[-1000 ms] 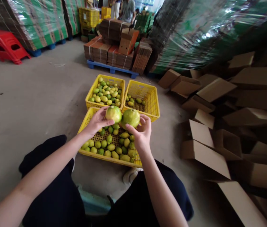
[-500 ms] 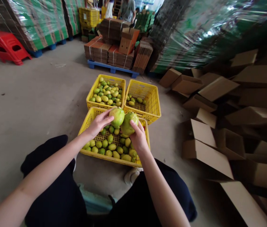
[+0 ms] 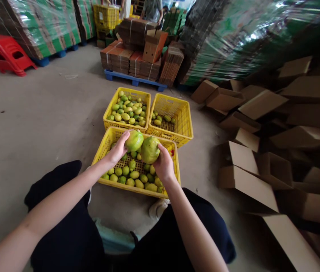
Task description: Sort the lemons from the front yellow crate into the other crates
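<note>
My left hand [image 3: 118, 149] is closed around a green-yellow lemon [image 3: 135, 141], its fingers on the left side. In my right hand [image 3: 164, 164] I grip a second lemon [image 3: 150, 150], duller green with a bumpy skin. Both fruits are held up side by side, close together, over the front yellow crate [image 3: 133, 190]. Loose green and yellow lemons [image 3: 134, 175] lie on that crate's slotted floor, mostly along the near side. My hands and the two fruits hide part of the crate's middle.
Behind stand a yellow crate [image 3: 111, 102] heaped with lemons and another yellow crate [image 3: 184, 119] holding several. Cardboard boxes [image 3: 250, 181] are piled at right. Flattened cartons [image 3: 117, 58] sit on a blue pallet [image 3: 134, 80]. A red stool [image 3: 6, 53] is at left; a person [image 3: 152, 10] is at the back.
Both lemons have shifted slightly left and turned in my fingers. The left one now lies more sideways, and more of the right one's surface shows.
</note>
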Demonstrator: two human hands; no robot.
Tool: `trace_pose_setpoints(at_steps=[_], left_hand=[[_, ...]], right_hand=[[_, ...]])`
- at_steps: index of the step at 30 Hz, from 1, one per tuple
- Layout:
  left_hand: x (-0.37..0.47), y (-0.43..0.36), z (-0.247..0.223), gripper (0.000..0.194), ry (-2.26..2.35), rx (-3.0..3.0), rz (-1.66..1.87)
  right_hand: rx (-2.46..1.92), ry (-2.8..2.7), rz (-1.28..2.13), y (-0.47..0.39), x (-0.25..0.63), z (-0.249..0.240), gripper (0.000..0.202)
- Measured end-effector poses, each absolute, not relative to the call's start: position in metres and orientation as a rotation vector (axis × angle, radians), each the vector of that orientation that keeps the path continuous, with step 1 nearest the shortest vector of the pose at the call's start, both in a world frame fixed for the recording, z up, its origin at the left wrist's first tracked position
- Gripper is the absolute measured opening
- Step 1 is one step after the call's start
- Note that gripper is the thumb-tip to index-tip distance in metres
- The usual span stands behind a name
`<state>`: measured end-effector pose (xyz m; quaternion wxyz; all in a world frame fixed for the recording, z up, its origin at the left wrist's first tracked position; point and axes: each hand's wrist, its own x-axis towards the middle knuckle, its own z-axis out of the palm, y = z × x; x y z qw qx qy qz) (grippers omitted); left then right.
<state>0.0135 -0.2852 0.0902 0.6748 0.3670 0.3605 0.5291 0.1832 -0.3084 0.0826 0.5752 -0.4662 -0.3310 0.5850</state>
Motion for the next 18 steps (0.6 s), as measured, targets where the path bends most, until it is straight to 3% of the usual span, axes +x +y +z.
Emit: trace_pose_setpoints(at_steps=[8,18], left_hand=[[0.016,-0.285,0.096,0.050,0.751,0.758,1.215],[0.017,-0.288,0.107,0.046,0.711,0.751,1.228]], right_hand=[[-1.061,-0.965,1.262,-0.308,0.184,0.081,0.038],[-1.038,-0.817,1.390,-0.311,0.184,0.093,0.040]])
